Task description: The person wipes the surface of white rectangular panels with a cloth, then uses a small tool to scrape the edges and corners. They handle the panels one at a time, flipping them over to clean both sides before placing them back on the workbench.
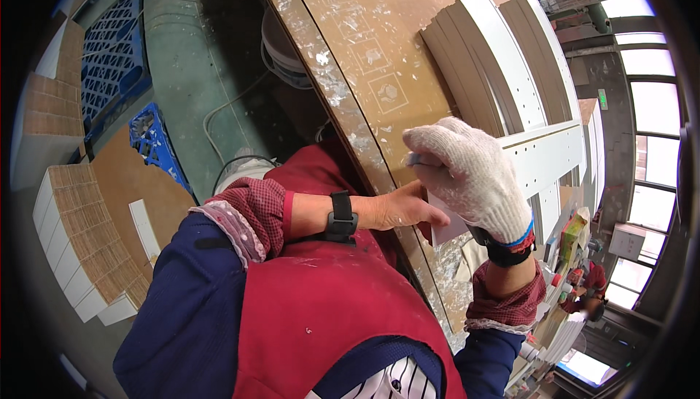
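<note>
My bare left hand (405, 208), with a black strap on its wrist, is closed on a white flat piece (446, 225) at the table edge. Its thumb lies along the near face; the fingers behind are hidden. Just above and to the right is my right hand (470, 169) in a white knitted glove, its fingers curled. A small bluish-grey bit (414, 159) shows between its thumb and fingers, too little to name. The glove covers the upper part of the white piece. Beyond the glove, a white drilled panel (543, 153) lies across the table.
The brown, paint-spattered worktable (408, 49) carries stacks of white-faced boards (485, 56). Beneath it stands a white bucket (283, 49). On the left are blue plastic pallets (113, 56), a brown sheet (138, 173) and stacked boards (87, 239). A person (592, 282) is far right.
</note>
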`<control>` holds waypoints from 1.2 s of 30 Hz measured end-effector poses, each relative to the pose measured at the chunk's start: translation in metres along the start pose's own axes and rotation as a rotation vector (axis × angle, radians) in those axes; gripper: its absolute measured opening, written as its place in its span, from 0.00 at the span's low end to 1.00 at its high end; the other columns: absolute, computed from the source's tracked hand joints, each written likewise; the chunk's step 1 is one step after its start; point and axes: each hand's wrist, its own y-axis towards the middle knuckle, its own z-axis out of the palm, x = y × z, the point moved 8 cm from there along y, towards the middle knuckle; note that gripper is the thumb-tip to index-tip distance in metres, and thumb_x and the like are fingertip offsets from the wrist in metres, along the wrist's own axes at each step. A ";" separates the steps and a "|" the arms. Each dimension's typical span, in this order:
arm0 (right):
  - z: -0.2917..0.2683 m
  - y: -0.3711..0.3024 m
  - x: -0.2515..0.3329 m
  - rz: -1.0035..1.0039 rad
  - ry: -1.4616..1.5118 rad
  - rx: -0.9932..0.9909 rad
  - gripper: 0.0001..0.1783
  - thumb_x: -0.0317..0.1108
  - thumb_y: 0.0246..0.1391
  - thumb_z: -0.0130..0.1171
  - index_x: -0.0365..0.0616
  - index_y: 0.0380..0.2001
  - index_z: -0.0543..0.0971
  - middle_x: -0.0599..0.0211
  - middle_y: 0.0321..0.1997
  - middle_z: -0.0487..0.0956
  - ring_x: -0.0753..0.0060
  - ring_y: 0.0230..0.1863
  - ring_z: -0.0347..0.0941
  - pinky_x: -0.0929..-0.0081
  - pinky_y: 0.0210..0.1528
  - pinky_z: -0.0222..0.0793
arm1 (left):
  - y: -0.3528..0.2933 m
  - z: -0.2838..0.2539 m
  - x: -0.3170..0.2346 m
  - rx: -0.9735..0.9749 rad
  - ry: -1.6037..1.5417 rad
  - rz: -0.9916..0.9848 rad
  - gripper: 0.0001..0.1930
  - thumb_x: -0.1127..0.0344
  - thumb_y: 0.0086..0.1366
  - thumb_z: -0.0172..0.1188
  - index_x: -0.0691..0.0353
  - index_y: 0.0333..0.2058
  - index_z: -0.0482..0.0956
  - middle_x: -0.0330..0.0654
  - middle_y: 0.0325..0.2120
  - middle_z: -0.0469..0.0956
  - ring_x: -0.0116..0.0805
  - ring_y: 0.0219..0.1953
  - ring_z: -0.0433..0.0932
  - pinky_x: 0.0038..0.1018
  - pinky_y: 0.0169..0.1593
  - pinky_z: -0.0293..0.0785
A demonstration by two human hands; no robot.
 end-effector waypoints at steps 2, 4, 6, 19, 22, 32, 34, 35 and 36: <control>-0.008 0.004 0.006 0.025 0.095 0.011 0.12 0.27 0.40 0.59 0.45 0.33 0.75 0.61 0.28 0.75 0.57 0.31 0.74 0.67 0.31 0.69 | -0.002 -0.002 -0.004 -0.011 0.008 0.019 0.20 0.74 0.54 0.57 0.64 0.47 0.69 0.40 0.37 0.76 0.28 0.37 0.76 0.23 0.41 0.75; -0.014 -0.001 -0.005 0.067 0.177 -0.080 0.14 0.25 0.39 0.59 0.45 0.34 0.76 0.61 0.29 0.75 0.58 0.30 0.75 0.68 0.31 0.70 | -0.004 0.004 -0.012 -0.002 0.018 -0.020 0.20 0.74 0.54 0.57 0.65 0.47 0.69 0.39 0.37 0.76 0.27 0.38 0.76 0.23 0.42 0.73; -0.008 -0.008 -0.019 0.034 0.171 -0.166 0.15 0.23 0.39 0.59 0.45 0.36 0.76 0.61 0.30 0.76 0.61 0.30 0.76 0.70 0.31 0.71 | -0.004 0.004 -0.013 -0.014 0.024 0.009 0.20 0.73 0.53 0.58 0.65 0.47 0.69 0.38 0.37 0.76 0.27 0.40 0.75 0.23 0.44 0.72; -0.029 -0.094 -0.086 0.409 0.905 -0.699 0.20 0.19 0.45 0.58 0.32 0.45 0.72 0.60 0.40 0.76 0.68 0.37 0.77 0.81 0.35 0.73 | -0.003 0.006 -0.024 0.039 -0.088 0.190 0.32 0.74 0.52 0.57 0.64 0.57 0.59 0.41 0.50 0.68 0.30 0.53 0.67 0.29 0.56 0.64; -0.029 -0.144 -0.116 0.450 0.979 -0.938 0.20 0.20 0.45 0.58 0.33 0.45 0.72 0.61 0.36 0.77 0.72 0.31 0.77 0.84 0.28 0.71 | -0.001 -0.003 -0.021 0.022 -0.072 0.123 0.28 0.77 0.51 0.56 0.67 0.53 0.64 0.41 0.45 0.71 0.30 0.50 0.68 0.27 0.54 0.65; -0.004 -0.282 -0.143 0.448 1.201 -1.464 0.17 0.25 0.48 0.59 0.35 0.43 0.71 0.61 0.34 0.76 0.72 0.29 0.75 0.82 0.28 0.73 | -0.077 -0.069 -0.071 -0.087 -0.122 0.048 0.33 0.77 0.48 0.58 0.68 0.56 0.60 0.48 0.50 0.69 0.41 0.53 0.69 0.34 0.57 0.64; 0.006 -0.297 -0.144 0.451 1.221 -1.533 0.17 0.26 0.48 0.60 0.35 0.43 0.71 0.61 0.34 0.76 0.72 0.29 0.75 0.82 0.27 0.72 | -0.095 -0.077 -0.093 -0.146 -0.079 0.109 0.36 0.76 0.43 0.57 0.67 0.56 0.61 0.48 0.49 0.70 0.43 0.52 0.70 0.34 0.56 0.65; 0.008 -0.300 -0.146 0.447 1.224 -1.543 0.17 0.27 0.48 0.60 0.36 0.43 0.71 0.62 0.34 0.76 0.74 0.29 0.74 0.83 0.27 0.72 | -0.104 -0.083 -0.102 -0.199 -0.133 0.135 0.36 0.76 0.42 0.56 0.67 0.55 0.61 0.48 0.48 0.70 0.44 0.52 0.70 0.36 0.56 0.66; 0.012 -0.301 -0.149 0.445 1.231 -1.559 0.18 0.27 0.49 0.60 0.36 0.43 0.71 0.63 0.34 0.76 0.75 0.29 0.74 0.83 0.27 0.72 | -0.117 -0.090 -0.109 -0.266 -0.185 0.170 0.36 0.76 0.41 0.55 0.67 0.55 0.61 0.48 0.47 0.70 0.44 0.51 0.70 0.37 0.56 0.66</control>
